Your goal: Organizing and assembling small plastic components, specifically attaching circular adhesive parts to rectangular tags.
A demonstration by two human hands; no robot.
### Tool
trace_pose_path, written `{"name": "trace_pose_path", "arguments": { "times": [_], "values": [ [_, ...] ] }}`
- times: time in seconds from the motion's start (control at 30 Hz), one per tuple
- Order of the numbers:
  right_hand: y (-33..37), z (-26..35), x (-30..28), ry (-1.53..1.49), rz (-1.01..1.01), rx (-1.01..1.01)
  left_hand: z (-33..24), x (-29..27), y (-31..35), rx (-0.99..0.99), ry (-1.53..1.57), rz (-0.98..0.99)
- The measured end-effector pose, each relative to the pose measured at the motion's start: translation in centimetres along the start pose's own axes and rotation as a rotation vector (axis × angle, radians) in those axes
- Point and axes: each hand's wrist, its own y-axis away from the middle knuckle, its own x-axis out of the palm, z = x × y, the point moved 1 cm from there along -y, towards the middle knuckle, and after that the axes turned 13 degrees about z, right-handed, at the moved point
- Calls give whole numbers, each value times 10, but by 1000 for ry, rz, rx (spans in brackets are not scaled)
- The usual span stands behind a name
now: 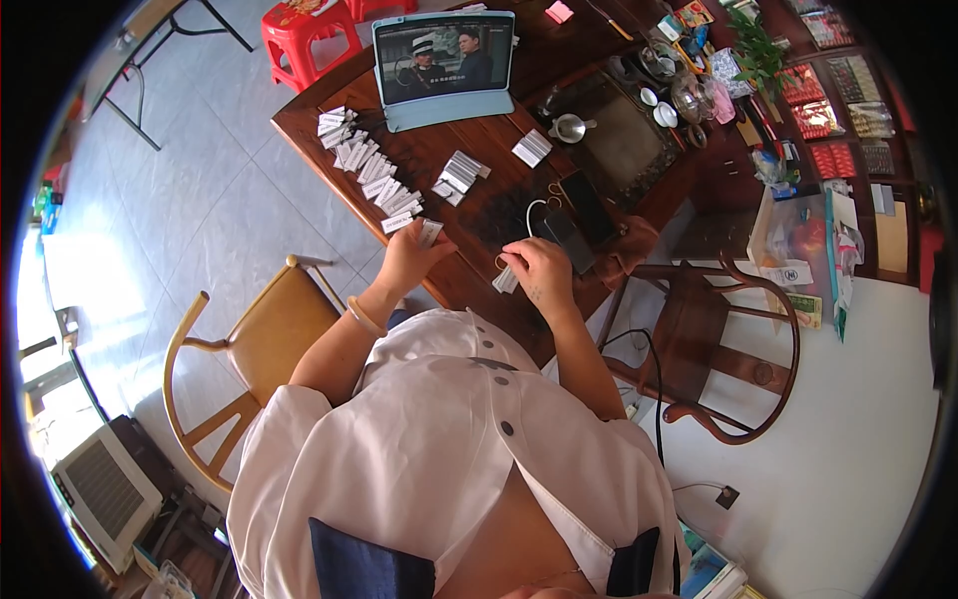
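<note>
My left hand point(407, 262) is at the table's near left edge, its fingers closed on a small white printed strip point(430, 233). Right of it, my right hand point(542, 277) pinches a thin tan loop point(501, 262). Just below those fingertips is a small stack of white strips point(506, 281), partly covered by the hand; whether the loop goes around it I cannot tell. A long heap of loose white strips point(371, 165) runs along the left edge. Farther in lie two neat groups, one strip bundle point(461, 174) and another strip bundle point(532, 148).
A tablet point(444, 62) in a light blue case stands at the back. Beyond my right hand lie a black phone point(589, 208), a dark flat block point(567, 240) and a white cable point(534, 207). A tea tray point(624, 125) with cups is farther right. Chairs point(284, 324) flank me.
</note>
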Motion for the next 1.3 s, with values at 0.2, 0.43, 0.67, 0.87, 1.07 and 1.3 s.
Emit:
{"name": "trace_pose_path", "arguments": {
  "times": [0.2, 0.43, 0.67, 0.87, 1.07, 1.3],
  "values": [
    [-8, 23, 12, -19, 83, -118, 3, 9, 4, 15, 44, 64],
    [-9, 36, 29, -219, 36, -58, -2, 16, 4, 45, 165, 133],
    [-6, 36, 27, -102, -96, -168, -10, 16, 7, -48, 301, 233],
    [-10, 39, 14, -29, -188, -181, -20, 23, 9, 43, 446, 245],
    [-25, 52, 6, -82, -252, -190, -16, 28, 7, 109, 291, 254],
    [-29, 57, 7, -84, -259, -155, -15, 33, 13, 182, 163, 160]
  ]
}}
